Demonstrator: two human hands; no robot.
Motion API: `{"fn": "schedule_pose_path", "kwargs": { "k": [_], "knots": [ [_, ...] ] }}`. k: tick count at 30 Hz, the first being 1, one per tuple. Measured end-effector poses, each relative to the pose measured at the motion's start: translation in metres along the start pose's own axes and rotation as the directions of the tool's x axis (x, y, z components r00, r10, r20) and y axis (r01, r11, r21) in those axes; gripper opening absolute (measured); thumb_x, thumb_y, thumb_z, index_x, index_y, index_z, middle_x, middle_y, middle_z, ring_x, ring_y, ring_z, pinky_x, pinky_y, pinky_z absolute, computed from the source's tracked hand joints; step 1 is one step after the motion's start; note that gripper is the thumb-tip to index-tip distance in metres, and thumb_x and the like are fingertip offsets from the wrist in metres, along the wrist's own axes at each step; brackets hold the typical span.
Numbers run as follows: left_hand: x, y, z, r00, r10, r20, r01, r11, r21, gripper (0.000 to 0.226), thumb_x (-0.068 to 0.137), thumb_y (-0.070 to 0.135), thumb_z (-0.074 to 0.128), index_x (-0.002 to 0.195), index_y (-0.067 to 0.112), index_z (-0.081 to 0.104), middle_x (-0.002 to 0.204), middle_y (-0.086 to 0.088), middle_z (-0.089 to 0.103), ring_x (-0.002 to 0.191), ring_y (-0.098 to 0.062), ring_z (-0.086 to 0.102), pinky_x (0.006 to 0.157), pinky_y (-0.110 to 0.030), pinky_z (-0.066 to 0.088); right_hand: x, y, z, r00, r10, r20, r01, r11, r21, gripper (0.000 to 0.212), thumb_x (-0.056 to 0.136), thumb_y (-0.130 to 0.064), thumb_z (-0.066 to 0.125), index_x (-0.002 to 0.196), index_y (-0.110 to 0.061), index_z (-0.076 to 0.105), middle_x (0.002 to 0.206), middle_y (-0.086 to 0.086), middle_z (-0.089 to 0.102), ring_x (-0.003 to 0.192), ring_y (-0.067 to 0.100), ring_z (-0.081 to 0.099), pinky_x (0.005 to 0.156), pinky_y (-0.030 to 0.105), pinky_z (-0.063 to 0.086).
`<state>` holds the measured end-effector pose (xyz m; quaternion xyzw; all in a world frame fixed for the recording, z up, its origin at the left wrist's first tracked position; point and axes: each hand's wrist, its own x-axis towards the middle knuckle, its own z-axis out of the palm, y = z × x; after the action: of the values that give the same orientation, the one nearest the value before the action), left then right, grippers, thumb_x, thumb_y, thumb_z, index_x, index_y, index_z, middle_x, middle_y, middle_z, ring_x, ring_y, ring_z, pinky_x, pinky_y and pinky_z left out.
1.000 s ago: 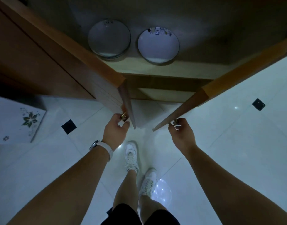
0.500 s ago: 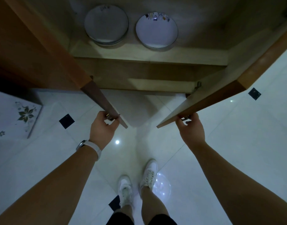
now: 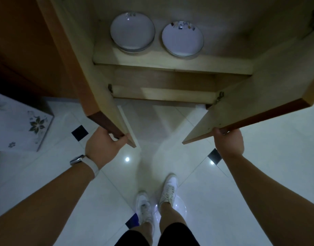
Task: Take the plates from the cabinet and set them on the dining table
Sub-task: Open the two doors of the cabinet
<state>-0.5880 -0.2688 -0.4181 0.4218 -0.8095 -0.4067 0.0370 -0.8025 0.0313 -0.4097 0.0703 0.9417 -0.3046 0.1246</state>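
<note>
in the head view, the pale wooden shelf (image 3: 170,63) inside the open brown wooden cabinet (image 3: 223,23) was the landmark. toward the shelf's left end sat a stack of round white plates (image 3: 132,32) with thin dark rims. just to the right of it on the same shelf, not touching, lay what looked like a single round white plate (image 3: 182,39) with a coloured print at its far edge.

the left hand (image 3: 101,144), with a white-strapped watch (image 3: 81,160) at its wrist, was below and left of the shelf. its fingers curled round the bottom corner of the brown wooden left door (image 3: 78,59). the right hand (image 3: 229,142), below and right of the shelf, gripped the lower edge of the brown wooden right door (image 3: 259,96), most of its fingers hidden behind the panel. both doors stood wide of the shelf front.

to do this step well, i judged, the doors should be released only when they rest open and will not swing back. then both hands should go under the stack's rim and lift it level.
</note>
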Motion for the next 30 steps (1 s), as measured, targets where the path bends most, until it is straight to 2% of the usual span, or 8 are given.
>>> {"fn": "schedule_pose_path", "kwargs": {
  "k": [3, 6, 9, 14, 18, 24, 27, 30],
  "knots": [
    [-0.010, 0.018, -0.025, 0.993, 0.060, -0.102, -0.045, 0.988, 0.145, 0.035, 0.069, 0.052, 0.077, 0.079, 0.023, 0.061, 0.074, 0.007, 0.063, 0.062, -0.005, 0.052, 0.050, -0.020, 0.034, -0.008, -0.006, -0.017, 0.999, -0.014, -0.044, 0.014, 1.000, 0.007, 0.024, 0.081, -0.037, 0.062, 0.097, -0.022, 0.053, 0.081, -0.010, 0.061, 0.072, 0.014, 0.059, 0.058, 0.025, 0.041],
    [-0.021, 0.033, -0.047, 0.993, 0.038, -0.109, -0.021, 0.989, 0.147, 0.037, 0.069, 0.053, 0.073, 0.082, 0.020, 0.064, 0.076, 0.006, 0.064, 0.058, 0.004, 0.047, 0.047, -0.017, 0.031, -0.018, -0.013, -0.040, 0.995, -0.044, -0.085, 0.048, 0.998, 0.041, 0.026, 0.079, -0.035, 0.063, 0.097, -0.024, 0.049, 0.083, -0.014, 0.059, 0.080, 0.016, 0.058, 0.075, 0.034, 0.046],
    [-0.028, 0.053, -0.073, 0.991, 0.069, -0.115, -0.052, 0.987, 0.149, 0.036, 0.068, 0.050, 0.075, 0.084, 0.021, 0.060, 0.072, 0.007, 0.059, 0.060, 0.000, 0.051, 0.047, -0.018, 0.030, -0.025, -0.023, -0.066, 0.992, -0.083, -0.096, 0.084, 0.996, 0.011, 0.035, 0.077, -0.042, 0.063, 0.104, -0.026, 0.047, 0.091, -0.009, 0.062, 0.083, 0.017, 0.059, 0.079, 0.037, 0.049],
    [-0.052, 0.097, -0.113, 0.965, 0.194, -0.177, -0.179, 0.979, 0.098, 0.049, 0.072, 0.037, 0.078, 0.100, 0.035, 0.038, 0.085, 0.017, 0.051, 0.075, -0.013, 0.053, 0.060, -0.027, 0.040, -0.039, -0.046, -0.113, 0.984, -0.124, -0.125, 0.124, 0.992, -0.009, 0.036, 0.078, -0.042, 0.064, 0.100, -0.025, 0.042, 0.088, -0.003, 0.058, 0.079, 0.022, 0.060, 0.070, 0.035, 0.046],
    [-0.065, 0.119, -0.137, 0.943, 0.279, -0.181, -0.260, 0.958, 0.124, 0.048, 0.073, 0.036, 0.077, 0.106, 0.031, 0.041, 0.097, 0.008, 0.053, 0.082, -0.015, 0.057, 0.067, -0.033, 0.051, -0.053, -0.062, -0.149, 0.968, -0.191, -0.165, 0.189, 0.982, -0.027, 0.035, 0.080, -0.043, 0.063, 0.099, -0.029, 0.038, 0.093, -0.003, 0.056, 0.079, 0.021, 0.058, 0.068, 0.034, 0.044],
    [-0.075, 0.120, -0.147, 0.947, 0.264, -0.185, -0.223, 0.951, 0.216, 0.063, 0.075, 0.038, 0.076, 0.124, 0.017, 0.040, 0.112, -0.005, 0.054, 0.093, -0.024, 0.061, 0.075, -0.042, 0.057, -0.058, -0.064, -0.180, 0.957, -0.227, -0.180, 0.204, 0.970, -0.135, 0.059, 0.079, -0.048, 0.065, 0.126, -0.023, 0.038, 0.116, -0.001, 0.055, 0.089, 0.023, 0.059, 0.075, 0.041, 0.050],
    [-0.079, 0.111, -0.154, 0.950, 0.242, -0.197, -0.197, 0.955, 0.222, 0.069, 0.077, 0.035, 0.075, 0.132, 0.014, 0.039, 0.122, -0.009, 0.053, 0.104, -0.026, 0.058, 0.083, -0.043, 0.053, -0.060, -0.051, -0.188, 0.961, -0.195, -0.196, 0.173, 0.977, -0.125, 0.058, 0.077, -0.044, 0.063, 0.125, -0.024, 0.037, 0.110, 0.001, 0.057, 0.085, 0.025, 0.061, 0.074, 0.042, 0.052],
    [-0.083, 0.101, -0.171, 0.938, 0.283, -0.198, -0.206, 0.918, 0.339, 0.072, 0.077, 0.035, 0.075, 0.135, 0.011, 0.039, 0.125, -0.012, 0.052, 0.108, -0.030, 0.056, 0.088, -0.045, 0.053, -0.063, -0.037, -0.200, 0.958, -0.164, -0.234, 0.146, 0.985, -0.092, 0.052, 0.079, -0.036, 0.063, 0.123, -0.021, 0.040, 0.105, 0.001, 0.055, 0.082, 0.025, 0.058, 0.072, 0.039, 0.047]
  ]
}}
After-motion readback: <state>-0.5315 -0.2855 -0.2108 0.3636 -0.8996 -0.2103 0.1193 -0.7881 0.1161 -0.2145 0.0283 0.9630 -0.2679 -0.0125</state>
